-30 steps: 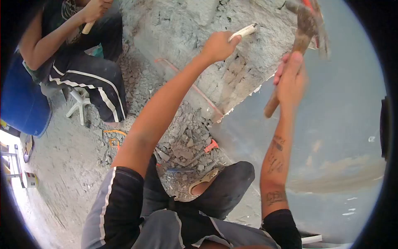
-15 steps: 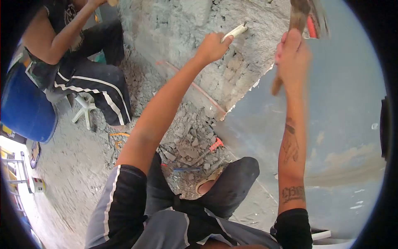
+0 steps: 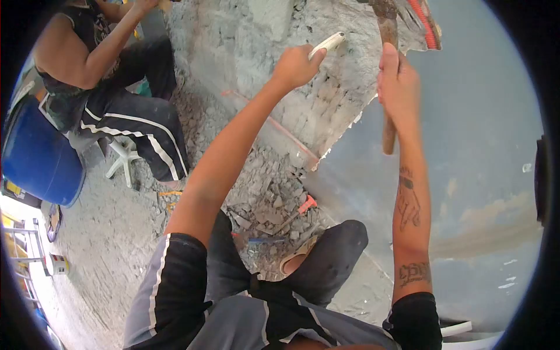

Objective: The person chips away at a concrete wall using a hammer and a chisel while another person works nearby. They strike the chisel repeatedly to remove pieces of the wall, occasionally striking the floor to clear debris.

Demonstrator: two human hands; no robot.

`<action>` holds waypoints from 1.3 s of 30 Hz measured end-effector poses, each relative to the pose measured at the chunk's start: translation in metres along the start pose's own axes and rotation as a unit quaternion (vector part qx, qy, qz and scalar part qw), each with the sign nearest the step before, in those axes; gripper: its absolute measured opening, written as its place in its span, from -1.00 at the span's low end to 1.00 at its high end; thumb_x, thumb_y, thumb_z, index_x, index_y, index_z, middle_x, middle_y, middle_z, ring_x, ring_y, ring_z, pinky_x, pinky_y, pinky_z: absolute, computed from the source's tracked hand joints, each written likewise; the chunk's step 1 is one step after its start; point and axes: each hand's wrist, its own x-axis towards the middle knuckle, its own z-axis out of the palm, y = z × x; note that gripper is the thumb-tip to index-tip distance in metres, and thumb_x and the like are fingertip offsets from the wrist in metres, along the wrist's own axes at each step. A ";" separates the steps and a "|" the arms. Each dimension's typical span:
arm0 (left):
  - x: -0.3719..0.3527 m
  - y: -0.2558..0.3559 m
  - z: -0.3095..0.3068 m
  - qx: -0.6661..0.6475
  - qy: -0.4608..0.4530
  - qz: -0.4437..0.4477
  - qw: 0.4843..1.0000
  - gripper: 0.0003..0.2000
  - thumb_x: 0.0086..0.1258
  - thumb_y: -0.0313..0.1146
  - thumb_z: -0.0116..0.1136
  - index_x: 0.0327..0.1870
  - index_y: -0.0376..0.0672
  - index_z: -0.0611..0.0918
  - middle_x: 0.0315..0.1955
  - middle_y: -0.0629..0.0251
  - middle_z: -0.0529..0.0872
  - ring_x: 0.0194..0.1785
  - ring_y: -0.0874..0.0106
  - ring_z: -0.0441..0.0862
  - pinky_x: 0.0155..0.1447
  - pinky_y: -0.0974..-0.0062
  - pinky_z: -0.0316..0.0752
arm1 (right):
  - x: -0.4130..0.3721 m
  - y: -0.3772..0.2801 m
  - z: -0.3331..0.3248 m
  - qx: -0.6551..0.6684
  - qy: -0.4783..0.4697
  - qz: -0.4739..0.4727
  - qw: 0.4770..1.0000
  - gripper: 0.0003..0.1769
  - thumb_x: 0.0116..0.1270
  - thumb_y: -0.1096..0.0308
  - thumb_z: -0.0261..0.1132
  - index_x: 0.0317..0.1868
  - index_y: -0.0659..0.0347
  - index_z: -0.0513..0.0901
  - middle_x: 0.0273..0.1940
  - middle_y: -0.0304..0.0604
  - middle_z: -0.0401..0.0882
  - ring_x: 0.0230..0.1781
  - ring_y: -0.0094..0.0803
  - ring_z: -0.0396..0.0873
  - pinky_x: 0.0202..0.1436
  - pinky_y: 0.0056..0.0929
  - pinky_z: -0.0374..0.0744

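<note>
My left hand (image 3: 296, 67) is closed around a chisel (image 3: 328, 44) in a pale sleeve, with a dark end. The chisel points up and right, over the chipped wall (image 3: 332, 87); whether its edge touches the wall is hidden. To the right, my right hand (image 3: 399, 81) grips the wooden handle of a hammer (image 3: 388, 137). The hammer's head is at the top edge of the view, above and right of the chisel, and apart from it. My right hand is in front of the smooth grey wall surface (image 3: 466, 146), by the broken plaster edge.
Broken rubble (image 3: 262, 186) lies between my legs and the wall, with an orange-guarded tool (image 3: 307, 204) and a blue stick (image 3: 266, 240). A red corrugated conduit (image 3: 424, 23) shows in the wall. At left, another person (image 3: 125, 111) sits near a blue barrel (image 3: 44, 154). A white bucket (image 3: 57, 264) stands lower left.
My right hand and the hammer have moved left, closer to the chisel, and more of the red conduit shows. My left hand has stayed almost in place.
</note>
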 end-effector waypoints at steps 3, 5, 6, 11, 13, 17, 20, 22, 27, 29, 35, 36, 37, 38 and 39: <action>-0.002 0.025 -0.020 -0.022 0.001 0.004 1.000 -0.44 0.44 0.11 0.01 -0.32 -0.36 0.65 -0.59 -0.08 0.62 -0.46 0.06 0.61 -0.29 0.15 0.47 | 0.008 0.003 0.000 -0.065 0.015 -0.043 0.997 -0.26 0.41 -0.33 0.01 -0.41 0.31 0.54 -0.66 -0.20 0.41 -0.76 -0.44 0.37 -0.67 -0.39 0.37; 0.001 0.025 -0.021 -0.001 -0.007 0.015 1.000 -0.44 0.45 0.11 0.00 -0.30 -0.35 0.66 -0.60 -0.07 0.62 -0.48 0.07 0.60 -0.30 0.16 0.47 | 0.000 -0.009 -0.012 -0.037 -0.124 0.162 0.978 -0.31 0.42 -0.30 0.04 -0.40 0.26 0.54 -0.69 -0.30 0.35 -0.76 -0.54 0.33 -0.69 -0.51 0.31; 0.001 0.025 -0.022 0.018 -0.016 0.025 0.999 -0.44 0.45 0.12 -0.01 -0.29 -0.34 0.66 -0.60 -0.05 0.61 -0.49 0.08 0.59 -0.31 0.16 0.46 | -0.007 -0.010 -0.015 -0.037 -0.123 0.162 0.978 -0.31 0.42 -0.30 0.04 -0.40 0.26 0.54 -0.69 -0.30 0.35 -0.76 -0.54 0.33 -0.69 -0.51 0.31; 0.016 0.037 -0.024 -0.045 0.016 0.027 0.999 -0.45 0.44 0.11 0.00 -0.27 -0.33 0.67 -0.59 -0.04 0.62 -0.49 0.07 0.60 -0.30 0.16 0.47 | -0.013 -0.035 -0.031 0.076 -0.003 0.133 0.988 -0.39 0.45 -0.23 0.06 -0.36 0.24 0.50 -0.71 -0.37 0.28 -0.76 -0.62 0.26 -0.70 -0.54 0.26; 0.020 0.042 -0.019 -0.047 0.013 0.034 0.998 -0.46 0.44 0.11 0.00 -0.27 -0.33 0.67 -0.59 -0.05 0.63 -0.48 0.06 0.60 -0.28 0.15 0.48 | -0.007 -0.042 -0.036 0.085 0.022 0.078 0.993 -0.38 0.45 -0.24 0.04 -0.36 0.25 0.51 -0.71 -0.34 0.30 -0.77 -0.59 0.29 -0.69 -0.52 0.29; 0.028 0.046 -0.014 -0.038 0.013 0.045 0.998 -0.48 0.42 0.06 0.02 -0.31 -0.36 0.67 -0.56 -0.11 0.64 -0.43 -0.01 0.62 -0.25 0.11 0.50 | 0.015 -0.021 -0.024 -0.061 0.091 -0.052 0.993 -0.33 0.47 -0.26 -0.03 -0.33 0.28 0.53 -0.70 -0.24 0.36 -0.76 -0.47 0.38 -0.66 -0.43 0.37; 0.030 0.041 -0.009 -0.007 -0.008 0.037 0.999 -0.49 0.42 0.02 0.03 -0.36 -0.38 0.66 -0.53 -0.16 0.65 -0.39 -0.06 0.64 -0.22 0.08 0.51 | 0.029 -0.012 -0.025 -0.146 -0.114 0.097 0.978 -0.30 0.45 -0.28 -0.05 -0.31 0.31 0.55 -0.68 -0.18 0.40 -0.74 -0.40 0.44 -0.64 -0.37 0.41; 0.028 0.042 -0.009 0.013 -0.012 0.031 0.999 -0.49 0.42 0.01 0.02 -0.39 -0.39 0.65 -0.53 -0.17 0.65 -0.38 -0.07 0.64 -0.22 0.07 0.50 | 0.020 -0.028 -0.034 -0.126 -0.095 0.106 0.982 -0.31 0.44 -0.28 -0.03 -0.33 0.30 0.54 -0.68 -0.20 0.39 -0.74 -0.43 0.42 -0.64 -0.40 0.40; 0.020 0.056 -0.010 -0.035 0.086 0.023 0.995 -0.48 0.42 0.06 0.04 -0.35 -0.34 0.68 -0.59 -0.02 0.63 -0.50 0.12 0.58 -0.29 0.13 0.47 | 0.001 -0.069 -0.056 -0.007 0.019 0.102 0.995 -0.34 0.42 -0.28 0.02 -0.40 0.25 0.50 -0.69 -0.30 0.35 -0.74 -0.53 0.35 -0.64 -0.48 0.36; 0.022 0.064 -0.024 -0.043 0.076 0.033 0.996 -0.49 0.40 0.05 0.05 -0.34 -0.34 0.69 -0.56 -0.06 0.65 -0.43 0.04 0.62 -0.24 0.12 0.50 | -0.005 -0.079 -0.059 0.045 0.073 0.060 0.995 -0.37 0.43 -0.28 0.02 -0.33 0.21 0.49 -0.65 -0.39 0.27 -0.71 -0.63 0.26 -0.62 -0.58 0.30; 0.036 0.060 -0.020 -0.003 -0.031 0.024 0.999 -0.52 0.35 0.05 0.07 -0.24 -0.29 0.73 -0.52 -0.05 0.68 -0.35 0.01 0.67 -0.18 0.13 0.54 | -0.017 -0.071 -0.062 0.034 0.036 0.057 0.997 -0.37 0.45 -0.26 0.00 -0.34 0.22 0.49 -0.65 -0.39 0.28 -0.70 -0.62 0.27 -0.62 -0.59 0.30; 0.037 0.059 -0.019 0.011 -0.033 0.019 0.999 -0.53 0.35 0.05 0.07 -0.22 -0.27 0.74 -0.51 -0.04 0.69 -0.34 0.02 0.67 -0.18 0.13 0.54 | -0.017 -0.064 -0.059 0.036 0.037 0.058 0.997 -0.37 0.45 -0.26 0.00 -0.34 0.22 0.49 -0.65 -0.39 0.28 -0.70 -0.62 0.27 -0.62 -0.59 0.30; 0.035 0.063 -0.022 0.012 -0.034 0.020 0.999 -0.53 0.35 0.05 0.07 -0.22 -0.27 0.74 -0.51 -0.04 0.69 -0.34 0.02 0.67 -0.18 0.13 0.54 | -0.015 -0.052 -0.054 0.011 0.049 0.032 0.998 -0.36 0.46 -0.26 -0.01 -0.34 0.24 0.52 -0.65 -0.33 0.34 -0.68 -0.55 0.36 -0.58 -0.55 0.36; 0.033 0.066 -0.024 0.028 -0.043 0.017 0.999 -0.53 0.35 0.04 0.07 -0.22 -0.27 0.74 -0.50 -0.04 0.70 -0.32 0.02 0.68 -0.17 0.12 0.54 | -0.011 -0.038 -0.049 -0.016 0.059 0.004 0.998 -0.34 0.46 -0.25 -0.02 -0.34 0.27 0.54 -0.64 -0.27 0.41 -0.66 -0.48 0.44 -0.55 -0.50 0.42; 0.032 0.070 -0.026 0.044 -0.052 0.014 0.998 -0.54 0.35 0.03 0.07 -0.23 -0.27 0.74 -0.49 -0.03 0.70 -0.31 0.03 0.68 -0.16 0.11 0.55 | -0.005 -0.013 -0.037 -0.016 0.059 0.003 0.998 -0.34 0.46 -0.25 -0.02 -0.34 0.27 0.54 -0.64 -0.27 0.41 -0.66 -0.48 0.44 -0.55 -0.50 0.42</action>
